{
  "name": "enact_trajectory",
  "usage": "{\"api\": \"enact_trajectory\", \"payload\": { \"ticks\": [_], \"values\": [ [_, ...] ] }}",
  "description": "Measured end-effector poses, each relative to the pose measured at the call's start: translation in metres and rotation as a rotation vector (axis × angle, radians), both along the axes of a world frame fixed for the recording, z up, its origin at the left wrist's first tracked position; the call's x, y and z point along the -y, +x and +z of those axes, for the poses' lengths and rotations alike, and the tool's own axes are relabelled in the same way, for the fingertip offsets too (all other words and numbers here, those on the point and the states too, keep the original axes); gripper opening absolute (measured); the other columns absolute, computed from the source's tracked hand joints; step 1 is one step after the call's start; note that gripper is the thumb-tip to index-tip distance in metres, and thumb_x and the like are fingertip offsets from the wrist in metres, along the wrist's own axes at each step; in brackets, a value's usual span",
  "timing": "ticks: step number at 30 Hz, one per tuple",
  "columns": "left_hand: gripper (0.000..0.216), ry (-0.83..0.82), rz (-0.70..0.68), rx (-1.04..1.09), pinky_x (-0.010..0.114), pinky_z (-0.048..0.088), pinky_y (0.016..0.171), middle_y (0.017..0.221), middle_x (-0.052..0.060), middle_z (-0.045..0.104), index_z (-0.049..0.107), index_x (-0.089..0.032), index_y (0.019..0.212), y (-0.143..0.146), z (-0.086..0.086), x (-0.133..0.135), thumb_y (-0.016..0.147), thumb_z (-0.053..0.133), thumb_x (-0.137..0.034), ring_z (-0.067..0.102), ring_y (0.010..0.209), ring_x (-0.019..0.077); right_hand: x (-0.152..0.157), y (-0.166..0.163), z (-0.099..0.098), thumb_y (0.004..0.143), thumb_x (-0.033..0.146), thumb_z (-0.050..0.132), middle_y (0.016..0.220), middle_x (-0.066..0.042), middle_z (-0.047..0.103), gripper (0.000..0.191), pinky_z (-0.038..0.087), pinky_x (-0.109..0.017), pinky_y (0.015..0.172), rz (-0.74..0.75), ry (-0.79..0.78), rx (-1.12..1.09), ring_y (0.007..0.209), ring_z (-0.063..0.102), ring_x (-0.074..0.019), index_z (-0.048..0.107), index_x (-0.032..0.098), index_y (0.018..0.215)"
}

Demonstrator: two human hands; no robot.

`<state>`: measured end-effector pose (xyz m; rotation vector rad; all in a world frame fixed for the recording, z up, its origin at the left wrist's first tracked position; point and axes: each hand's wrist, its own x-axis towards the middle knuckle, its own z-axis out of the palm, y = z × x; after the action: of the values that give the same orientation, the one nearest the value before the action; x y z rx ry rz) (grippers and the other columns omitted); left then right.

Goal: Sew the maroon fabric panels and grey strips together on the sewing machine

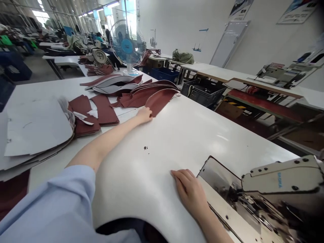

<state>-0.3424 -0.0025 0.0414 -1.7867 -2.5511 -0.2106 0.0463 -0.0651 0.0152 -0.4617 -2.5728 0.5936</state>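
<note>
My left hand (144, 115) reaches out across the table, its fingers curled closed at the near end of a curved maroon panel (162, 100). That panel looks like cut leather or coated fabric, and its far end lies against a fanned stack of maroon pieces (136, 96). Flat on the white tabletop (177, 141) rests my right hand (189, 190), palm down with its fingers stretched out and nothing held. Just right of it stands a sewing machine (280, 179), its metal plate close to the fingers.
Grey-white sheets (37, 125) are stacked at left, beside cut maroon pieces (105, 108). A fan (127, 46) stands at the table's far end. Small dark scraps (145, 147) lie mid-table. Past the right edge are a black crate (204, 92) and another sewing table (243, 81).
</note>
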Motion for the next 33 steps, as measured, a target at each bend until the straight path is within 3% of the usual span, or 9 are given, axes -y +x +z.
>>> {"api": "enact_trajectory", "payload": {
  "ticks": [3,8,10,12,15,19,23,28,33],
  "values": [
    [0.035,-0.025,-0.131,0.068,0.035,0.037,0.098,0.116,0.013,0.064,0.070,-0.010,0.105,0.062,0.002,0.024,0.086,0.050,-0.032,0.052,0.112,0.0293,0.001,0.003,-0.004,0.097,0.018,0.040,0.119,-0.008,0.063,0.036,0.054,-0.043,0.086,-0.066,0.086,0.003,0.109,0.059,-0.0251,0.054,0.027,0.129],
    [0.035,-0.057,-0.431,0.242,0.030,0.044,0.094,0.110,-0.001,0.069,0.075,-0.025,0.101,0.180,0.002,0.099,0.086,0.045,-0.037,0.061,0.103,0.0234,0.006,0.004,-0.010,0.088,0.014,0.040,0.156,-0.011,0.031,0.074,0.041,-0.052,0.105,-0.090,0.235,0.063,0.138,0.037,-0.0291,0.011,0.024,0.155],
    [0.029,-0.090,-0.578,0.306,0.028,0.046,0.093,0.103,-0.010,0.071,0.075,-0.037,0.096,0.209,0.004,0.133,0.084,0.050,-0.041,0.063,0.100,0.0201,0.009,0.003,-0.012,0.084,0.013,0.041,0.155,-0.013,0.032,0.083,0.044,-0.049,0.101,-0.011,0.233,0.114,0.136,0.041,-0.0281,-0.001,0.022,0.156],
    [0.027,-0.120,-0.685,0.351,0.029,0.045,0.096,0.103,-0.014,0.071,0.073,-0.045,0.100,0.212,0.010,0.159,0.082,0.054,-0.050,0.063,0.103,0.0194,0.012,0.003,-0.014,0.084,0.013,0.042,0.148,-0.014,0.044,0.085,0.048,-0.048,0.097,0.027,0.254,0.171,0.130,0.049,-0.0278,-0.003,0.020,0.156],
    [0.041,-0.079,-0.451,0.240,0.027,0.042,0.101,0.117,-0.011,0.068,0.069,-0.042,0.113,0.164,0.030,0.179,0.081,0.054,-0.063,0.058,0.114,0.0186,0.017,0.013,-0.020,0.086,0.007,0.037,0.143,-0.013,0.051,0.079,0.049,-0.048,0.095,-0.010,0.416,0.224,0.130,0.050,-0.0281,0.004,0.022,0.156],
    [0.048,-0.012,0.014,0.072,0.036,0.034,0.109,0.138,0.008,0.056,0.056,-0.020,0.132,0.049,0.051,0.201,0.093,0.039,-0.042,0.046,0.130,0.0252,0.026,0.045,-0.031,0.082,0.000,0.035,0.145,-0.015,0.048,0.085,0.052,-0.046,0.086,-0.117,0.628,0.232,0.128,0.052,-0.0304,0.001,0.024,0.156],
    [0.045,-0.095,0.381,-0.047,0.049,0.041,0.096,0.111,0.022,0.067,0.064,-0.009,0.111,-0.036,0.037,0.241,0.085,0.051,-0.043,0.057,0.112,0.0390,0.038,0.075,-0.035,0.083,0.000,0.036,0.140,-0.020,0.052,0.087,0.052,-0.047,0.082,-0.234,0.706,0.278,0.124,0.055,-0.0343,-0.008,0.019,0.156],
    [0.046,-0.150,0.396,-0.095,0.040,0.043,0.089,0.115,0.018,0.066,0.061,-0.014,0.119,-0.074,0.012,0.270,0.090,0.045,-0.045,0.059,0.108,0.0347,0.048,0.081,-0.030,0.089,0.008,0.038,0.139,-0.015,0.054,0.072,0.047,-0.046,0.093,-0.296,0.611,0.261,0.126,0.054,-0.0304,0.014,0.018,0.156],
    [0.046,-0.168,0.311,-0.052,0.030,0.043,0.081,0.111,0.010,0.070,0.067,-0.020,0.113,-0.093,0.026,0.271,0.080,0.060,-0.051,0.062,0.100,0.0280,0.037,0.091,-0.022,0.090,0.019,0.035,0.144,-0.005,0.051,0.055,0.044,-0.041,0.099,-0.238,0.353,0.306,0.135,0.044,-0.0235,0.042,0.019,0.145]
  ]
}}
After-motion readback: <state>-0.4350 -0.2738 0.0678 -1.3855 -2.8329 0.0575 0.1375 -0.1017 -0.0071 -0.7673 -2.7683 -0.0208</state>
